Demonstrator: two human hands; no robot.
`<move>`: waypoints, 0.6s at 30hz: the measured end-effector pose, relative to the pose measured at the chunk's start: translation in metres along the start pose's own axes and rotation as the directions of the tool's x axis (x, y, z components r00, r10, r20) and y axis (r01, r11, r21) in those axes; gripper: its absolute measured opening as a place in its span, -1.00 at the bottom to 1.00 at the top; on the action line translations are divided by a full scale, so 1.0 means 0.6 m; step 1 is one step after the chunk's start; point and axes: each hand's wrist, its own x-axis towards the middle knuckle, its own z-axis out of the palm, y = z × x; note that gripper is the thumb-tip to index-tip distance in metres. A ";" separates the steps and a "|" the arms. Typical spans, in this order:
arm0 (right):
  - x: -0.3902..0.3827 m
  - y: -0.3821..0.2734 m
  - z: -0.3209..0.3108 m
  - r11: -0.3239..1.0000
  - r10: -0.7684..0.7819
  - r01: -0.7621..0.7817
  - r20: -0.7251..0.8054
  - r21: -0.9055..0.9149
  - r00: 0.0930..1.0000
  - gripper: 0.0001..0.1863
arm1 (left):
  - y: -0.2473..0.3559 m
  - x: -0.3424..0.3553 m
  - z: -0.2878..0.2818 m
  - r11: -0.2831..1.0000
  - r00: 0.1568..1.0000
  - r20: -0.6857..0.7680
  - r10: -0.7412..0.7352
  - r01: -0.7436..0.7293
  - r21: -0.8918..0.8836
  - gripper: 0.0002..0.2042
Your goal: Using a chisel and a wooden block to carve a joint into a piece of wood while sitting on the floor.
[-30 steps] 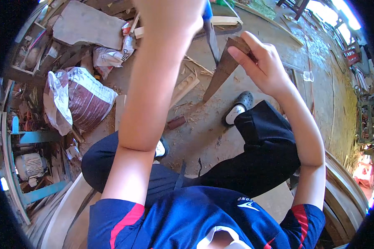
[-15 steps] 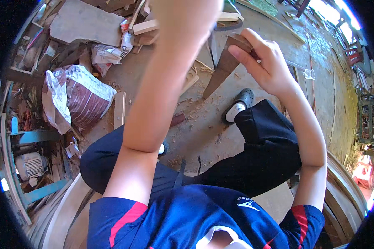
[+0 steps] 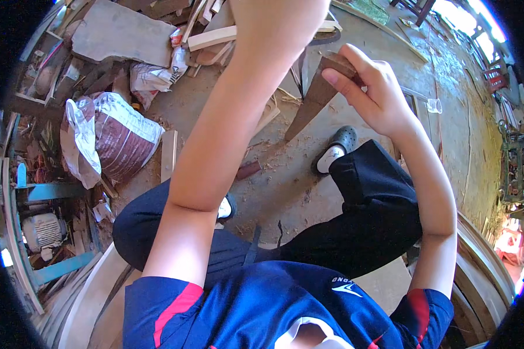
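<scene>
My right hand (image 3: 374, 93) is closed around the thick end of a tapered brown piece (image 3: 310, 107) that looks like wood. Its thumb presses on the upper face, and the fingers curl behind. The narrow tip points down and left, above the floor. My left forearm (image 3: 230, 110) stretches up past the top edge, so the left hand and anything in it are out of sight. Just left of the brown piece, thin dark strips (image 3: 298, 70) show beside the forearm; what they belong to is hidden.
Loose boards (image 3: 212, 38) lie beyond the left arm. A brown-and-white sack (image 3: 125, 136) and a flat slab (image 3: 122, 35) are at the left, with a motor (image 3: 42, 231) on a blue frame below. Shavings and a short reddish-brown piece (image 3: 248, 170) lie on the floor (image 3: 273, 200).
My left forearm has swung to the right at its upper end. My right hand has dropped very slightly, still gripping the brown piece.
</scene>
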 end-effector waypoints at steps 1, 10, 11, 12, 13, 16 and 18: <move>0.002 -0.001 0.001 1.000 -0.015 0.015 -0.012 0.009 1.000 -0.74 | 0.000 0.000 0.001 1.000 1.000 0.001 0.000 0.000 0.002 -0.59; 0.020 0.002 0.037 0.949 -0.315 0.309 -0.163 -0.066 0.935 -0.69 | -0.020 0.023 -0.008 0.999 0.999 0.052 -0.014 0.011 0.053 -0.59; 0.020 0.002 0.037 0.965 -0.264 0.262 -0.119 -0.029 0.957 -0.68 | -0.021 0.026 -0.009 0.997 0.998 0.051 -0.034 0.031 0.065 -0.59; 0.022 0.003 0.038 0.963 -0.268 0.266 -0.123 -0.034 0.956 -0.68 | -0.021 0.028 -0.010 0.996 0.997 0.049 -0.054 0.050 0.077 -0.59; 0.024 0.007 0.039 0.983 -0.180 0.184 -0.145 0.016 0.973 -0.68 | -0.016 0.027 -0.008 0.996 0.997 0.054 -0.049 0.045 0.076 -0.59; 0.026 0.020 0.034 0.990 -0.093 0.107 -0.150 0.091 0.984 -0.69 | 0.000 0.019 -0.004 0.996 0.999 0.035 0.027 -0.030 0.089 -0.60; 0.023 0.023 0.028 0.997 -0.071 0.071 -0.137 -0.009 0.988 -0.68 | 0.019 0.023 -0.008 0.995 0.996 -0.006 0.089 -0.089 0.036 -0.61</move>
